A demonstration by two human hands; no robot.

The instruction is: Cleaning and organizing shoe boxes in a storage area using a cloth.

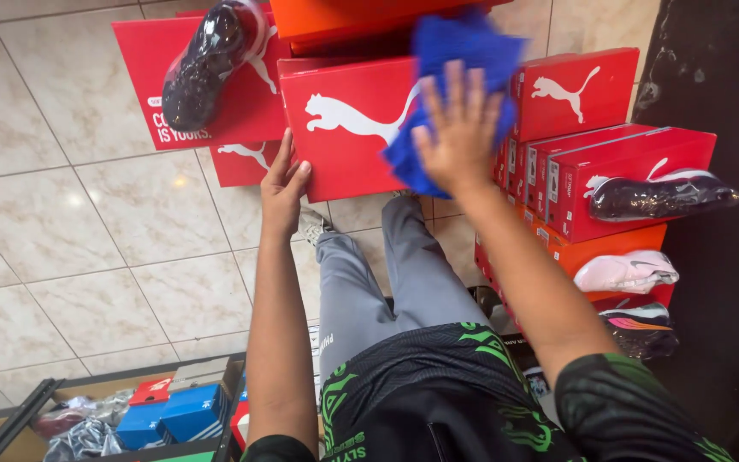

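A red shoe box (348, 128) with a white leaping-cat mark on its lid sits at the front of a stack, just above the person's knees. The right hand (459, 128) lies flat on a blue cloth (464, 51), fingers spread, pressing the cloth onto the box's right part; its grip is open, closed round nothing. The left hand (284, 184) holds the box's lower left corner, thumb on the lid face and fingers hidden behind the edge. An orange box (344, 17) lies just above. To the left, a dark shoe (207, 60) wrapped in clear film rests on another red box (181, 94). To the right stand more red boxes (626, 162), with a wrapped dark shoe (660, 195) and a pink shoe (626, 272) beside them. Beige floor tiles (62, 214) show below.
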